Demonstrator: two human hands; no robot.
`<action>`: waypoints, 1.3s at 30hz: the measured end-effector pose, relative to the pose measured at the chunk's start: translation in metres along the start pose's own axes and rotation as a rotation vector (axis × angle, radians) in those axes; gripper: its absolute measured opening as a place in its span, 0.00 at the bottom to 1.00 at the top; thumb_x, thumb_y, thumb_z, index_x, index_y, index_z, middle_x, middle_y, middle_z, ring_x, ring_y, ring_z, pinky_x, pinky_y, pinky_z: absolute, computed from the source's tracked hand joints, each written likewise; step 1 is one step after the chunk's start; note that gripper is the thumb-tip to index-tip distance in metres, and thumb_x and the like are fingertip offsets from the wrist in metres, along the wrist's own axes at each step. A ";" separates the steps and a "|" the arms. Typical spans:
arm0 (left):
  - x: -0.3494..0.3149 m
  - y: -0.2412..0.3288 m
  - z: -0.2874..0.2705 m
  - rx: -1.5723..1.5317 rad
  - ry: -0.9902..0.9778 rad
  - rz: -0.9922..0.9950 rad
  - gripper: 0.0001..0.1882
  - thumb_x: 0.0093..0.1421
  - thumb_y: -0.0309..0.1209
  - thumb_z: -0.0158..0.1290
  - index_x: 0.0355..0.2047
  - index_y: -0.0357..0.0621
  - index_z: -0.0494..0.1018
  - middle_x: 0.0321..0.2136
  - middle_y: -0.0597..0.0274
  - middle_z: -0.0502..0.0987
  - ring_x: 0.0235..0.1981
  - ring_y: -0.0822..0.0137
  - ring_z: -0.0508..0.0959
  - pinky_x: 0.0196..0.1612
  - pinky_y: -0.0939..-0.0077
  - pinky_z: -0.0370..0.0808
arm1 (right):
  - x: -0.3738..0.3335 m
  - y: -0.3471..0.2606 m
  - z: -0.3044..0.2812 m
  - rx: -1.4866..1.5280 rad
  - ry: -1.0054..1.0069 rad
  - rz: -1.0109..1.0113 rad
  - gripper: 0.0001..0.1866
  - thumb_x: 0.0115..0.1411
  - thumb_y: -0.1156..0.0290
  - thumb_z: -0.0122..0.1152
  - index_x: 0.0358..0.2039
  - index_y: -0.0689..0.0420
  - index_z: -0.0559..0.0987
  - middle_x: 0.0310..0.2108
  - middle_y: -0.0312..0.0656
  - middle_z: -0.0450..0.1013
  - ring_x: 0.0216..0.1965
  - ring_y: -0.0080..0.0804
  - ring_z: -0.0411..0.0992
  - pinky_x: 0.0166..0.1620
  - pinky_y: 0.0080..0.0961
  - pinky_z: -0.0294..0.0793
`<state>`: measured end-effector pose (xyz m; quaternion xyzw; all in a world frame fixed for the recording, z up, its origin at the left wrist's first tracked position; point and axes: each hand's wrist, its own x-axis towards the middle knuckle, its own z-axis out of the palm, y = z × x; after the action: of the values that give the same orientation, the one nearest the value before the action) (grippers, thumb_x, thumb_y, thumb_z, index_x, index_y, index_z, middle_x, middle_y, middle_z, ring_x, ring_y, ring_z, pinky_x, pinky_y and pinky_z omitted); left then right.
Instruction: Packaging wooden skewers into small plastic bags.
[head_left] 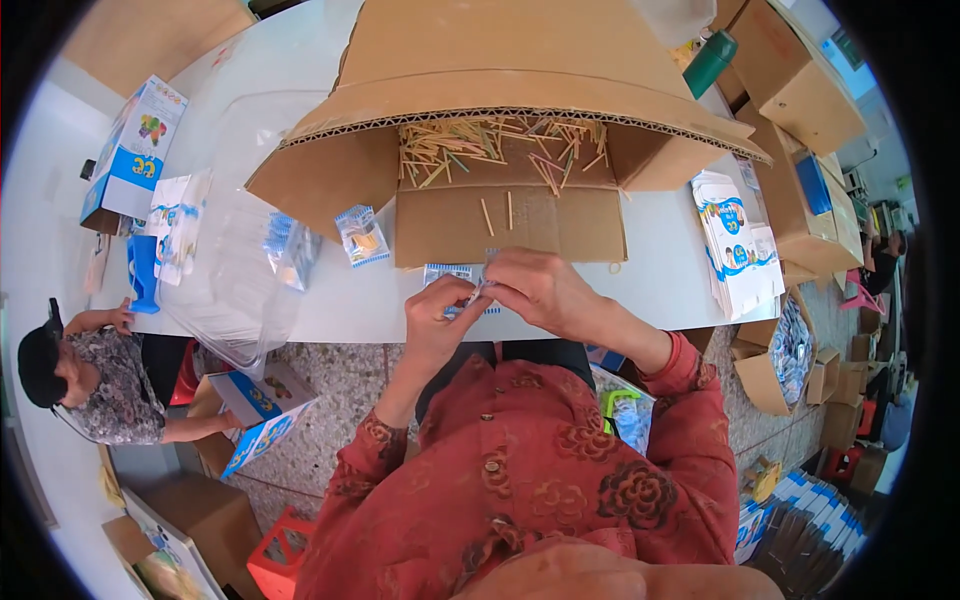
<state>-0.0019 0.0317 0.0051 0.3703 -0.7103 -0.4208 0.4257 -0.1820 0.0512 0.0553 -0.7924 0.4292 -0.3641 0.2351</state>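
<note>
At the table's near edge, my left hand (438,312) and my right hand (540,288) meet, fingertips pinched together on a small transparent plastic packet (481,288). Its contents are too small and too covered by the fingers to make out. Just behind the left fingers, another packet with a blue striped edge (447,271) lies flat, partly hidden. Beyond the hands, an open cardboard box (600,225) lies on its side with a heap of thin coloured sticks (450,150) inside. Two loose sticks (510,211) rest on its lower flap.
Left of the box are a filled packet (362,236) and a large transparent plastic tray (225,270). Flat printed cartons (738,250) are stacked at the right, with a green bottle (711,63) behind. At the left, another person (110,375) handles a printed box (262,410).
</note>
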 end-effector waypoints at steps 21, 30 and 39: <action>0.023 -0.048 -0.023 -0.144 0.311 -0.203 0.08 0.47 0.21 0.62 0.21 0.35 0.72 0.19 0.68 0.73 0.21 0.82 0.69 0.25 0.85 0.66 | 0.096 0.095 -0.014 0.143 0.053 0.469 0.12 0.60 0.69 0.56 0.43 0.59 0.74 0.36 0.33 0.74 0.37 0.16 0.70 0.40 0.17 0.70; 0.010 -0.056 -0.032 -0.282 0.335 -0.257 0.07 0.48 0.21 0.61 0.21 0.35 0.72 0.21 0.68 0.73 0.22 0.82 0.68 0.26 0.87 0.66 | 0.099 0.238 -0.002 -0.602 0.290 0.223 0.18 0.58 0.66 0.59 0.48 0.58 0.73 0.38 0.38 0.75 0.39 0.19 0.71 0.42 0.19 0.71; 0.005 -0.059 -0.036 -0.335 0.304 -0.256 0.06 0.49 0.19 0.60 0.21 0.34 0.72 0.21 0.67 0.73 0.23 0.80 0.69 0.28 0.86 0.66 | 0.109 0.252 0.003 -0.302 0.239 0.397 0.17 0.57 0.66 0.60 0.46 0.57 0.74 0.36 0.37 0.75 0.37 0.20 0.70 0.40 0.19 0.71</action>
<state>0.0386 -0.0050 -0.0367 0.4404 -0.5061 -0.5224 0.5263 -0.2679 -0.1729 -0.0789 -0.6704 0.6500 -0.3337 0.1289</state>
